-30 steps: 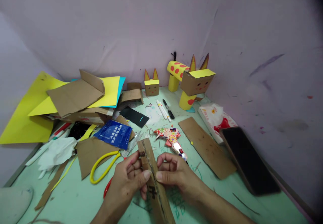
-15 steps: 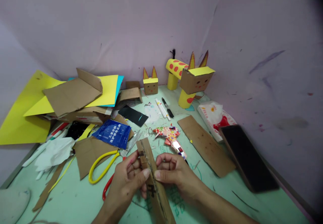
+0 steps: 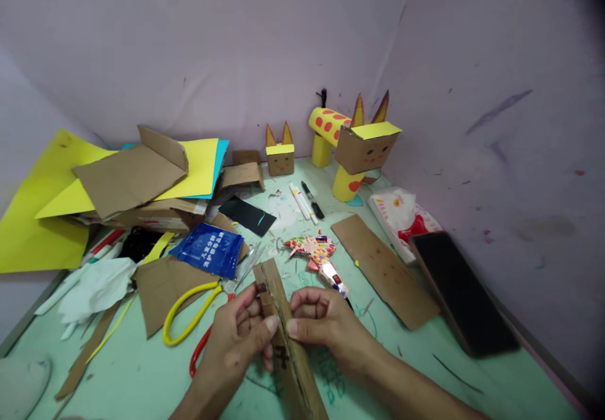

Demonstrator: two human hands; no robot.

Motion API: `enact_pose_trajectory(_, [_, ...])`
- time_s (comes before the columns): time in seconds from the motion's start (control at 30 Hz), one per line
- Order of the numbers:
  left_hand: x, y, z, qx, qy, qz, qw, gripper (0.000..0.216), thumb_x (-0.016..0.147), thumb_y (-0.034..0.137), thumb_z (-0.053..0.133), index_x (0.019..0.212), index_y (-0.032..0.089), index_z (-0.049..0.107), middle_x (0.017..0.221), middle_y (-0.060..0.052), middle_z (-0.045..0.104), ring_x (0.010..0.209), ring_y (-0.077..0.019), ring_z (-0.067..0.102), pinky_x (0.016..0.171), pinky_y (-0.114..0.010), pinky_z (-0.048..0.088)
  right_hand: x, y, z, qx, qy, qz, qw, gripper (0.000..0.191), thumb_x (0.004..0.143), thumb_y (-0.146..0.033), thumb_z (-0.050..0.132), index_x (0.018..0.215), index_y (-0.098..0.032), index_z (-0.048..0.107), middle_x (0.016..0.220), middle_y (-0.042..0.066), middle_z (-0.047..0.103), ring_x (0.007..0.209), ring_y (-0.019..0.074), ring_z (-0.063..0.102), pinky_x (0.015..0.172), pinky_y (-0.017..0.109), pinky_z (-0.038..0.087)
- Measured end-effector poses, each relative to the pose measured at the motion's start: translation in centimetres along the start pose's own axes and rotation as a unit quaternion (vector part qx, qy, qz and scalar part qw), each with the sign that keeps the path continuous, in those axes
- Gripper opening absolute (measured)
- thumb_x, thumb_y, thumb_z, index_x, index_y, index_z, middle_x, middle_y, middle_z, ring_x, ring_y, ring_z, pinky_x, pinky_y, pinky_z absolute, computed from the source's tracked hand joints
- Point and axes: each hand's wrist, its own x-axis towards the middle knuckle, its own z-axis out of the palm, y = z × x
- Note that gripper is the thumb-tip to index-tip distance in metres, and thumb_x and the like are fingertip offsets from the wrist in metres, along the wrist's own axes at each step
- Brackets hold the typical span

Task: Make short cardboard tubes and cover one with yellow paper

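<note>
A long brown cardboard strip with a groove down its middle stands tilted above the green table. My left hand grips it from the left and my right hand from the right, thumbs meeting on the strip's middle. Just left of my hands lie scissors with a yellow and a red handle. A patterned hot glue gun rests right behind the strip.
A flat cardboard piece, a black phone and a tissue pack lie at the right. Cardboard animal figures stand at the back wall. Yellow paper and cardboard, a blue packet, markers and crumpled tissue crowd the left.
My hands and the strip have hardly moved. The view has shifted slightly, so more of the scissors' red handle shows.
</note>
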Motion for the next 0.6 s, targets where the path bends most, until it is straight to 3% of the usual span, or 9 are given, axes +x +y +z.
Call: enact_pose_trajectory(0.6, [0.56, -0.68, -0.87, 0.020, -0.047, 0.008, 0.999, 0.037, 0.075, 0.035, 0.067, 0.101, 0.013, 0.053, 0.071, 0.001, 0.058, 0.044, -0.0072, 0.049, 0.037, -0.021, 0.046, 0.14, 0.15, -0.10, 0.000, 0.015, -0.013, 1.000, 0.045, 0.041, -0.032, 0.090, 0.068, -0.015, 0.058, 0.053, -0.004, 0.065, 0.047, 0.0079, 0.056, 0.050, 0.021, 0.039])
